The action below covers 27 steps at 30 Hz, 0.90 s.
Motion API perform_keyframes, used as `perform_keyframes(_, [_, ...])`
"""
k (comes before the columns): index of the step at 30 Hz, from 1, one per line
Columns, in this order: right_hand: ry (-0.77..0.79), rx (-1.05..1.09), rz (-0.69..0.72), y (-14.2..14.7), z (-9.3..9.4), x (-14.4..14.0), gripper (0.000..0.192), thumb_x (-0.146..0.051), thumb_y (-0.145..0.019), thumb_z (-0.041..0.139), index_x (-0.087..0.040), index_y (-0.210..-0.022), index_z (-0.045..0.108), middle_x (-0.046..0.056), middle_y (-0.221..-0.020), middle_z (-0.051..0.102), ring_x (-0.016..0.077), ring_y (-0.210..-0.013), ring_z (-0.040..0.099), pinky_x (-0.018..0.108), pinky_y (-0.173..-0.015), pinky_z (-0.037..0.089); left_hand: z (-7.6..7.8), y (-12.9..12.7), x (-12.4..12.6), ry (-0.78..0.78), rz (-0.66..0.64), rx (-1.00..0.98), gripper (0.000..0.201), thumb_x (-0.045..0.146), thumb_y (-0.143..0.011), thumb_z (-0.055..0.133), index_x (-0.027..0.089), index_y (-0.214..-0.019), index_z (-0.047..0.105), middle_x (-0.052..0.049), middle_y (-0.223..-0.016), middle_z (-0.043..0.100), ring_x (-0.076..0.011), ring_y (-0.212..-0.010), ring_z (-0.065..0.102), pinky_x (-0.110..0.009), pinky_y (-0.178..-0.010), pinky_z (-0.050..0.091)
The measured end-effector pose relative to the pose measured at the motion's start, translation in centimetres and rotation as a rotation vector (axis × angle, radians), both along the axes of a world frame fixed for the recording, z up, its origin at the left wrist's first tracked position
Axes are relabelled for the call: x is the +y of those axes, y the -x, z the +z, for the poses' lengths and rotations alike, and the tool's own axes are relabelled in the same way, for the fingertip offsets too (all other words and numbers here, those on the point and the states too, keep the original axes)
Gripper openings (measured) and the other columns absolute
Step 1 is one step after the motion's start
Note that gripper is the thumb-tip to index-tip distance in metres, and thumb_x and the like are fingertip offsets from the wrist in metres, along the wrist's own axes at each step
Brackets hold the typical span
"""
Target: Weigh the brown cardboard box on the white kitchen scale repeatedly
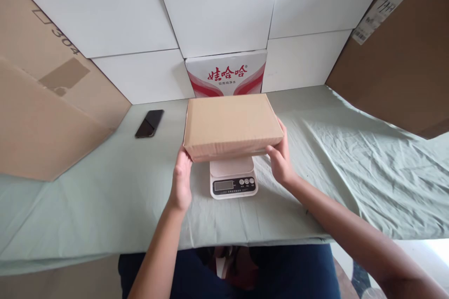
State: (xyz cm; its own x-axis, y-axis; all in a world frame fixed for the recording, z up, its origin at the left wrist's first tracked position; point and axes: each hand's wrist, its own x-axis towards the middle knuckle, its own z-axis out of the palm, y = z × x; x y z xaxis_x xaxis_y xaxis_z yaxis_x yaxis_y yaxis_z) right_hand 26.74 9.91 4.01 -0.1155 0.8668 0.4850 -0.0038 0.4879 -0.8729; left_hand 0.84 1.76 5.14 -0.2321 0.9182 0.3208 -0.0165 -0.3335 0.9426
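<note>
One wide bench [115, 205], draped in creased pale green cloth, spreads on all sides of a white plastic digital scale [232, 178]. Flanking the scale are a tall brown cardboard carton on the left [42, 112], well apart, and a dark brown labelled carton on the right [393, 70], also well apart. Smooth white rectangular panels [215, 0] stand beyond the scale, with a red-printed white carton [224, 72] at their foot.

Over the scale's far part is a plain brown oblong cardboard box [233, 119]; whether its underside touches the plate cannot be told. The left hand [180, 180], partly curled, supports its end to the scale's left. The right hand [281, 159], spread about the end to the scale's right, has its thumb at the lower front edge.

The step in hand looks like a two-handed positioning of the box above the scale; a next move would call for level lowering, centring and an even release. A flat black smartphone [150, 124] lies beyond the scale, to its left. No digits can be made out on the scale's small grey display [223, 185].
</note>
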Motion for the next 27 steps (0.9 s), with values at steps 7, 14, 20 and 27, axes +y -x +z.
perform_keyframes(7, [-0.122,0.049,-0.005,2.4,-0.2,9.5,0.090,-0.069,-0.086,0.063,-0.031,-0.160,0.029,0.009,-0.172,0.035,0.0360,-0.161,0.031,0.060,-0.136,0.024,-1.0,1.5,11.4,0.070,0.027,-0.102,0.100,0.100,-0.077,0.042,0.029,-0.144,0.063,-0.013,-0.166,0.051,-0.0330,-0.161,0.037,-0.048,-0.131,0.030])
perform_keyframes(14, [0.008,0.007,-0.033,2.8,-3.2,11.4,0.086,-0.061,-0.085,0.063,-0.029,-0.158,0.032,0.009,-0.172,0.037,0.0351,-0.162,0.031,0.060,-0.138,0.018,-5.7,1.4,13.6,0.128,0.069,-0.124,0.099,0.097,-0.079,0.046,0.028,-0.148,0.061,-0.012,-0.167,0.050,-0.0308,-0.161,0.038,-0.045,-0.130,0.031])
perform_keyframes(20, [0.069,-0.007,-0.021,2.8,-2.8,11.3,0.086,-0.063,-0.085,0.060,-0.027,-0.158,0.031,0.010,-0.170,0.040,0.0340,-0.161,0.033,0.058,-0.138,0.019,-5.7,1.4,13.4,0.087,0.063,-0.113,0.093,0.093,-0.085,0.046,0.027,-0.148,0.062,-0.012,-0.166,0.052,-0.0298,-0.161,0.039,-0.044,-0.130,0.034])
perform_keyframes(27, [0.121,0.046,-0.038,2.7,-3.4,11.5,0.091,-0.067,-0.086,0.056,-0.031,-0.162,0.021,0.009,-0.176,0.030,0.0331,-0.164,0.029,0.061,-0.137,0.022,-5.4,1.4,13.0,0.061,0.072,-0.118,0.092,0.092,-0.086,0.044,0.029,-0.151,0.060,-0.011,-0.167,0.051,-0.0282,-0.161,0.038,-0.042,-0.130,0.033])
